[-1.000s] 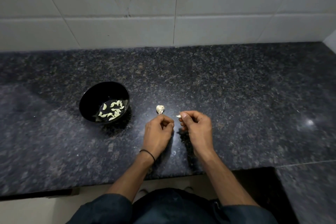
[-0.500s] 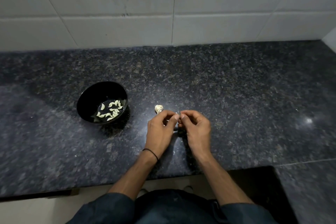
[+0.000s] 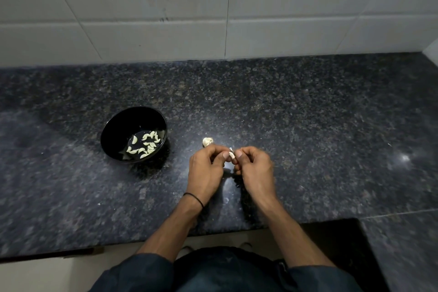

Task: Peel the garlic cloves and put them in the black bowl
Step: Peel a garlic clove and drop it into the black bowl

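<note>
Hands — left hand (image 3: 205,169) | right hand (image 3: 254,169) | curled knuckles-up, fingertips together pinching one garlic clove (image 3: 231,154) above counter (image 3: 308,125)

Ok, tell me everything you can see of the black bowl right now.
The black bowl is round, deep and glossy, perhaps ceramic or plastic; I cannot tell which. It stands upright on the dark speckled stone counter, to the left of both hands and clear of them. In its bottom lies a loose scatter of pale peeled cloves, more than a dozen, over what looks like a shiny, possibly wet floor. Nothing but the counter touches it. A small garlic piece lies on the counter to its right, apart from it.
</note>
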`<state>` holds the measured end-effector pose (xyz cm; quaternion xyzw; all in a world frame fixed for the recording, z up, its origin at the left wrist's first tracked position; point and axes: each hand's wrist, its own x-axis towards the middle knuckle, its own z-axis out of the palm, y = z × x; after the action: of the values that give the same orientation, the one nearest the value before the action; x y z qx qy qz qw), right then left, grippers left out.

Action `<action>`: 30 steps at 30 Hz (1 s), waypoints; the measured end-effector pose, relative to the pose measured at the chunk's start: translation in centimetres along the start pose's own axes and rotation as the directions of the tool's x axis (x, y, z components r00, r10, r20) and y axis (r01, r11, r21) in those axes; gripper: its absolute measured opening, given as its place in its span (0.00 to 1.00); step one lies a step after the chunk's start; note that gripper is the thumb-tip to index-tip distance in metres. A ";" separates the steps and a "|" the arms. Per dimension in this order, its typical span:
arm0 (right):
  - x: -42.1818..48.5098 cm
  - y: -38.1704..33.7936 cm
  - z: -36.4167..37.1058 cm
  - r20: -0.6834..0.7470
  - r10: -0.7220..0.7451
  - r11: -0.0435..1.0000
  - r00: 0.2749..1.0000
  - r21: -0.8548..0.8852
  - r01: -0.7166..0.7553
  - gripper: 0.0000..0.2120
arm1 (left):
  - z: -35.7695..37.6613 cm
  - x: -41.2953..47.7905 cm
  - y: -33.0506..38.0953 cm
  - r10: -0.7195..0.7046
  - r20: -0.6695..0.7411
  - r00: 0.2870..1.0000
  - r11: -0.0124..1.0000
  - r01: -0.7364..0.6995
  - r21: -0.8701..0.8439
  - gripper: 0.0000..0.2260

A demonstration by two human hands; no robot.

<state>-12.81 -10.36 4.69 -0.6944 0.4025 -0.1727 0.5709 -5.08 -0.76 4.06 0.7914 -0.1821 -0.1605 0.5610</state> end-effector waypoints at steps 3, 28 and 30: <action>-0.1 0.0 0.0 0.019 0.007 1.000 1.000 -0.023 -0.007 0.12 | -0.2 0.0 0.0 -0.005 -0.003 1.000 1.000 0.005 0.014 0.12; -0.8 -0.6 0.7 -0.065 -0.111 0.993 0.992 -0.039 0.109 0.05 | -0.2 -0.3 0.1 -0.301 0.090 0.949 0.884 0.313 -0.347 0.08; -0.9 -0.6 0.6 -0.069 -0.120 0.992 0.990 -0.030 0.119 0.05 | -0.3 -0.1 0.1 -0.213 0.042 0.976 0.948 0.217 -0.233 0.06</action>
<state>-12.74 -9.28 5.25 -0.7181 0.3823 -0.2258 0.5359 -5.06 -0.52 4.24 0.7328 -0.0791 -0.2476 0.6289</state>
